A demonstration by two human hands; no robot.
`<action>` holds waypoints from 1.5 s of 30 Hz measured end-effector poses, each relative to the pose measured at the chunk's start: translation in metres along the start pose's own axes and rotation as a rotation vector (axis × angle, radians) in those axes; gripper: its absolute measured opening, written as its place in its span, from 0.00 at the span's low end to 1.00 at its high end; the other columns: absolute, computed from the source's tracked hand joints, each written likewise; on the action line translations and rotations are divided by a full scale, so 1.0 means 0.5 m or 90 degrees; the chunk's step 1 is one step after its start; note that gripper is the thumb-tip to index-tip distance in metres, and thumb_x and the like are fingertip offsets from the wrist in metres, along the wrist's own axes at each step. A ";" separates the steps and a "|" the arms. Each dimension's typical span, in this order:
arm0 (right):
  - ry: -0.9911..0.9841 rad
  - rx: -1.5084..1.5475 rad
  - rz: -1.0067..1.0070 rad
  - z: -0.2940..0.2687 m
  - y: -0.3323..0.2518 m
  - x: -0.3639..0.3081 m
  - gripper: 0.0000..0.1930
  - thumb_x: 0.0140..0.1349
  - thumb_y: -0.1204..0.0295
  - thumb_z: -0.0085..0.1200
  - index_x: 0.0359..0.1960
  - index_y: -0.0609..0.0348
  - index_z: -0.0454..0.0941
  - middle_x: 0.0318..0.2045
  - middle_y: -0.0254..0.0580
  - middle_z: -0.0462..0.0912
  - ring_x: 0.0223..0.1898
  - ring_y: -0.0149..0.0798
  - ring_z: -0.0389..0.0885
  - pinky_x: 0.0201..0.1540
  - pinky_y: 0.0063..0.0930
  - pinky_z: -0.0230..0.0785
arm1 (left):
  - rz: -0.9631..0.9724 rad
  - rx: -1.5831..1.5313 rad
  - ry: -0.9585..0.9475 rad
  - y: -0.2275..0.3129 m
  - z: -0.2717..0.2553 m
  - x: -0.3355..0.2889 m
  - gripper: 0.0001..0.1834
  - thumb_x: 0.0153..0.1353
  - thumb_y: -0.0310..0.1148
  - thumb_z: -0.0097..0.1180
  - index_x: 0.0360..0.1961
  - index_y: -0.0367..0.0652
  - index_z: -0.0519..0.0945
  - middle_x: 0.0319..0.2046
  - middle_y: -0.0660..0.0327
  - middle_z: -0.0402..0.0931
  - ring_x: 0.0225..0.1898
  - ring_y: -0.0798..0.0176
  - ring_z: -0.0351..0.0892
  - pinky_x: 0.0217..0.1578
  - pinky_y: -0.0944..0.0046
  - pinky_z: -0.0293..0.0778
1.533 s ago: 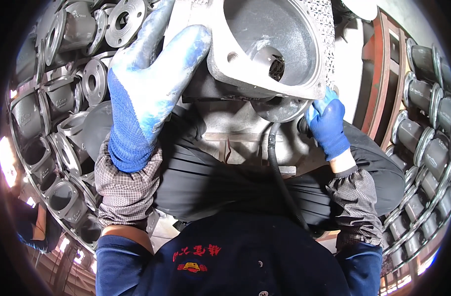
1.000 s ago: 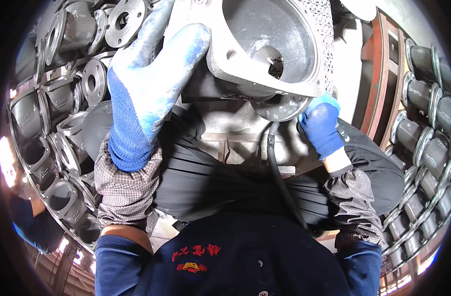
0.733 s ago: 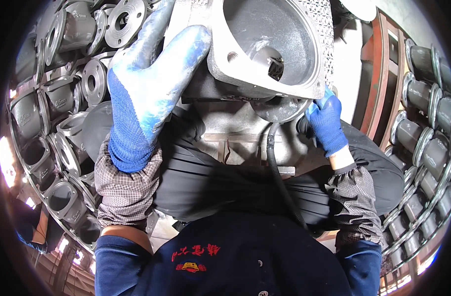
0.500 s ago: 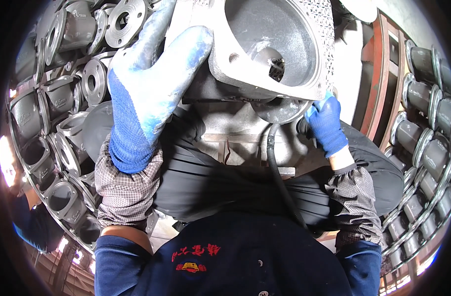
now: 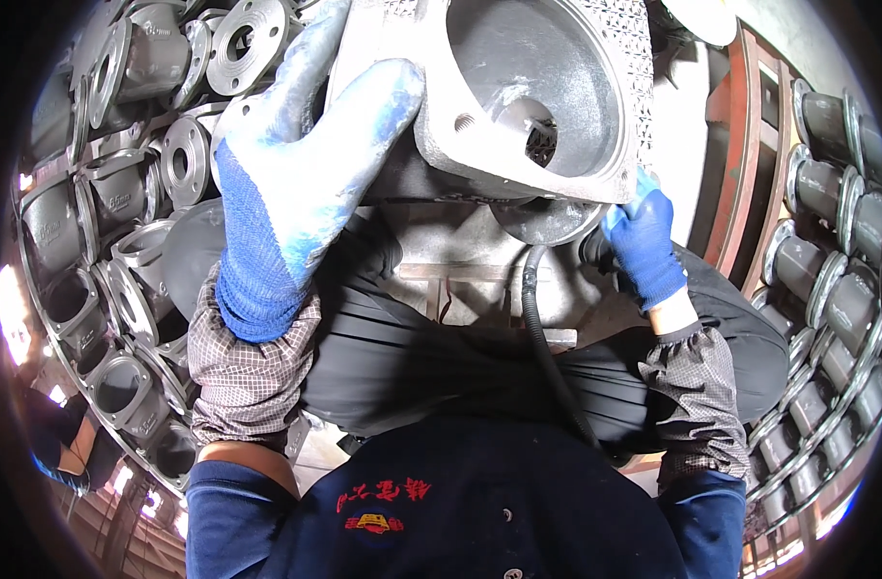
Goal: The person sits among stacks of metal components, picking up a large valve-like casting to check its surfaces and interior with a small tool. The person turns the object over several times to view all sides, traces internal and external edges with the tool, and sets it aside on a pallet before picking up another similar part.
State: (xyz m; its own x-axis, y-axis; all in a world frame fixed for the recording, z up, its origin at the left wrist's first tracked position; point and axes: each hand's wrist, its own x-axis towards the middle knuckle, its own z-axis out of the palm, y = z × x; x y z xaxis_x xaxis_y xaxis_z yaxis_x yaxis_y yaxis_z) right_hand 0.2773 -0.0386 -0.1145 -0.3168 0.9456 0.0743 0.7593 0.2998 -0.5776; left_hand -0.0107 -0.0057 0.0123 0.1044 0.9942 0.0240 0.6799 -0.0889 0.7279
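Observation:
A large grey valve body casting [image 5: 439, 125] stands in front of me, its square flange and wide round bore turned up toward me. At its left side is my left hand [image 5: 310, 159] in a blue and white glove, the thumb pressed on the casting's side and the fingers around its left edge. Close to the lower right corner of the flange, my right hand [image 5: 645, 241], in a blue glove, is closed. What it grips is mostly hidden; a dark end shows beside it. Beneath the casting a round flange [image 5: 549, 221] sticks out, with a black hose [image 5: 532, 309] below it.
Stacked grey flanged castings [image 5: 122, 188] fill the left side, and more castings [image 5: 822, 261] stand at the right. A rusty red metal frame [image 5: 740, 164] runs along the right. At the lower left, another person's arm [image 5: 79, 444] shows. My bent legs [image 5: 412, 372] lie below the casting.
The casting has shifted slightly, and my left hand has moved a little right with it. My right hand has slid slightly right and down. At the lower left the other person's arm has moved.

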 end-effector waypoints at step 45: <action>-0.193 -0.576 -0.346 -0.182 -0.134 0.242 0.09 0.58 0.69 0.47 0.37 0.46 0.79 0.24 0.38 0.77 0.28 0.37 0.79 0.25 0.30 0.71 | 0.476 0.219 0.031 -0.035 -0.007 0.084 0.16 0.54 0.27 0.54 0.45 0.42 0.77 0.50 0.46 0.71 0.49 0.48 0.74 0.49 0.62 0.70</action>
State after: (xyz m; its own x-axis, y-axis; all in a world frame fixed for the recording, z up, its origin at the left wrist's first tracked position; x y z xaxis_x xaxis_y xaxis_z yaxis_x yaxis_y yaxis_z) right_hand 0.2396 0.0675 0.0071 -0.7677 0.6262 -0.1360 0.5734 0.7661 0.2904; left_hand -0.0208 0.0379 0.0027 0.5914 0.6664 0.4540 0.6291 -0.7336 0.2572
